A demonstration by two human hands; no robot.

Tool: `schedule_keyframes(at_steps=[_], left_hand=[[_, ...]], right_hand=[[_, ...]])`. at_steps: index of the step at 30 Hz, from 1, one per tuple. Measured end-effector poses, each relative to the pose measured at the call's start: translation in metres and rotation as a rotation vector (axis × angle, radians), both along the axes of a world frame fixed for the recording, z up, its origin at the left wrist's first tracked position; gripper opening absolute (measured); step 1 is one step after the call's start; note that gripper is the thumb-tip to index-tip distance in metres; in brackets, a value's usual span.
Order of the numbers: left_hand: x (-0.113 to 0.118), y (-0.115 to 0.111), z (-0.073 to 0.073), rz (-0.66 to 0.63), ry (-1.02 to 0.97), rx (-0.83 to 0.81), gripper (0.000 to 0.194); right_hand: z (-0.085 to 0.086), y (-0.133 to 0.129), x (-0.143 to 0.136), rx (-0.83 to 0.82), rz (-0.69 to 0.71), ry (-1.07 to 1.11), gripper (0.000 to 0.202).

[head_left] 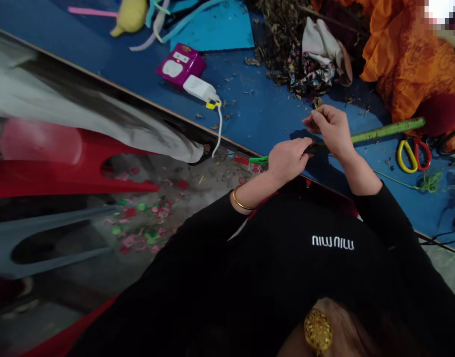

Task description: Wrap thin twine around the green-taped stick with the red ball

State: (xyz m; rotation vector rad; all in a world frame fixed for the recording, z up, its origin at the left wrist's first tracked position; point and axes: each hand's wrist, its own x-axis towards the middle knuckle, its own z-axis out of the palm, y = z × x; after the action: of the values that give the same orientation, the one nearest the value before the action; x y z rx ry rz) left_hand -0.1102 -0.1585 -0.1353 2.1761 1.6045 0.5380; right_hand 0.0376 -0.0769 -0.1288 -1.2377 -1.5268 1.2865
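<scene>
My left hand (289, 157), with a gold bangle at its wrist, is closed around the dark end of a long green stick at the table's near edge. The green stick (389, 130) runs to the right, passing under my right wrist. A loop of bright green cord (258, 160) sticks out at the left of my left hand. Just above the stick, my right hand (333, 129) has its thumb and fingers pinched together; anything between them is too small to make out. Dried brown bits (316, 102) lie close to those fingertips.
On the blue table (260, 116) are a purple socket block (183, 64) with a white charger (201, 88), yellow-and-red-handled scissors (408, 156), tangled green thread (430, 183), patterned cloth (311, 69) and orange fabric (402, 64). A red stool (89, 168) stands left; scraps litter the floor.
</scene>
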Motion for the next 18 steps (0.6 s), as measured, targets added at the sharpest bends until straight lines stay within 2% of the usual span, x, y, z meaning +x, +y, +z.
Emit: schedule_keyframes(at_steps=[5, 10, 13, 16, 18], left_hand=[[-0.001, 0.003, -0.007, -0.005, -0.076, 0.011, 0.036], [0.001, 0.005, 0.004, 0.033, -0.061, -0.095, 0.036], [0.002, 0.007, 0.014, 0.054, -0.057, -0.158, 0.036], [0.001, 0.009, 0.017, 0.052, -0.09, -0.194, 0.033], [0.0, 0.01, 0.016, 0.05, -0.118, -0.215, 0.032]], right_hand=[[0.004, -0.002, -0.001, -0.046, -0.012, 0.047, 0.029], [0.018, -0.003, 0.012, -0.057, -0.007, 0.023, 0.022], [0.035, -0.004, 0.039, -0.039, 0.038, -0.033, 0.022], [0.056, 0.0, 0.077, -0.068, 0.091, -0.169, 0.019], [0.067, 0.006, 0.102, -0.067, 0.035, -0.236, 0.007]])
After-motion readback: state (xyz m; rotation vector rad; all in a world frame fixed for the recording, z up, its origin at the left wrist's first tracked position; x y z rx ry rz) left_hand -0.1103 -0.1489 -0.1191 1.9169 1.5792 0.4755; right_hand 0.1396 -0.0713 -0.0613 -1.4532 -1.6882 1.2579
